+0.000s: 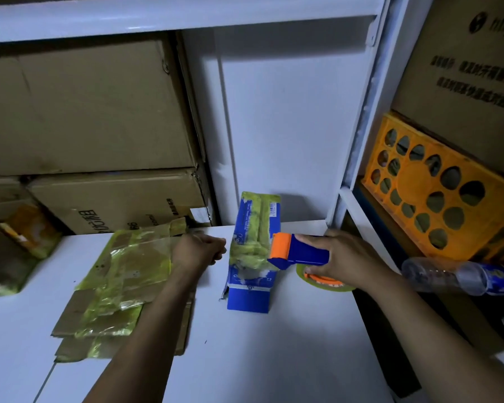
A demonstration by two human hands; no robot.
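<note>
A blue carton (pixel 252 295), wrapped in yellowish tape, lies on the white table (pixel 245 359) near its far edge. My right hand (pixel 344 257) grips a blue and orange tape dispenser (pixel 297 251) whose orange head sits over the carton's right side; its roll of yellowish tape (pixel 323 282) hangs below the hand. My left hand (pixel 200 251) hovers just left of the carton with curled fingers, and I cannot tell whether it pinches a tape end. Flattened cardboard covered in yellow-green tape (pixel 120 289) lies under my left forearm.
Stacked cardboard boxes (pixel 93 112) fill the shelf behind on the left. An orange perforated crate (pixel 437 193) and a big printed box (pixel 463 68) stand at the right. A plastic water bottle (pixel 460 276) lies on its side beside my right wrist. A yellow packet (pixel 29 231) sits far left.
</note>
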